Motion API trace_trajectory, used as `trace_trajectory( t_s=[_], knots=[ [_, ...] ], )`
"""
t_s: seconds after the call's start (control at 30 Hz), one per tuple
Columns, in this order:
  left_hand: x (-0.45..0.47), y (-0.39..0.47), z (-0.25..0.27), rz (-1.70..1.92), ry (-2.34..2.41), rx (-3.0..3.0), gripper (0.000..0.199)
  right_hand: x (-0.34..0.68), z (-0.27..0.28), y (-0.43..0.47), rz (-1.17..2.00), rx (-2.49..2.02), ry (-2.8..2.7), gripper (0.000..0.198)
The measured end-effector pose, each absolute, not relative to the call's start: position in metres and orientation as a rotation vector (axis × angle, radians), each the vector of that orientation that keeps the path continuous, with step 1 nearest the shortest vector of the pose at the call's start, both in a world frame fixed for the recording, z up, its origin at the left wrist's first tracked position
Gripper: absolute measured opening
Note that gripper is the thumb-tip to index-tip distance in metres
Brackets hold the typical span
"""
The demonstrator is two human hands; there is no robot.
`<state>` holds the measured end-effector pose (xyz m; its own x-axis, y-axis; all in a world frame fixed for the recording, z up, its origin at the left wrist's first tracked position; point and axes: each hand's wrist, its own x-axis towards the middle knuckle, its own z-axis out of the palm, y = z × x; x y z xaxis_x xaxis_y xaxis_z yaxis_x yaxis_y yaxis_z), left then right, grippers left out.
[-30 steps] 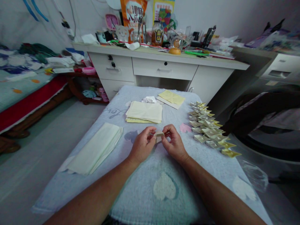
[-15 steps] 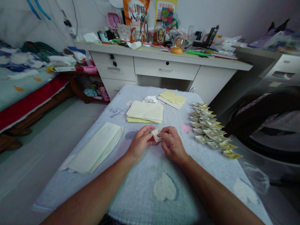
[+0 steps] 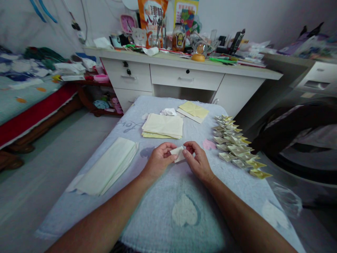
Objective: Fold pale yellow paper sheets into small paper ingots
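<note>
A small piece of folded cream paper (image 3: 178, 154) is held up between my two hands over the cloth-covered table. My left hand (image 3: 161, 158) pinches its left side, thumb on the near face. On the right side, my right hand (image 3: 197, 160) grips the edge between thumb and fingers. Just beyond them lies a stack of cream and yellow paper sheets (image 3: 162, 125). Rows of folded paper boats (image 3: 237, 144) stand to the right of my right hand. A long folded bundle of pale paper (image 3: 107, 167) rests left of my left hand.
Behind the stack are a crumpled white paper (image 3: 168, 111) and yellow sheets (image 3: 195, 109). A pale blue patterned cloth (image 3: 147, 218) covers the table. A white desk (image 3: 184, 75) with cluttered top stands beyond, a bed (image 3: 31, 102) at left, a washing machine (image 3: 310, 105) at right.
The folded paper has turned and shows more of its flat face. My right fingers have shifted from over the paper to its right edge, thumb now in front.
</note>
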<state>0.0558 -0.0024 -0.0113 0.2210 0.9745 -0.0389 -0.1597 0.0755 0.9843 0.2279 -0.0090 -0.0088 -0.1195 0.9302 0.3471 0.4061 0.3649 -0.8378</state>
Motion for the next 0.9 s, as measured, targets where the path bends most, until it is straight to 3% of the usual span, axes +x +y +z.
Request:
trace_trajectory(
  t_s=[0.13,0.9],
  knots=[
    [0.0566,-0.0051,-0.0106,1.062,0.970,1.214,0.026,0.2269,-0.0095,-0.0079,0.938,-1.177,-1.728,0.025],
    [0.0556,-0.0062,-0.0143,0.822,1.139,1.576,0.022,0.2275,-0.0043,-0.0104,0.990,-1.079,-1.665,0.026]
  ],
)
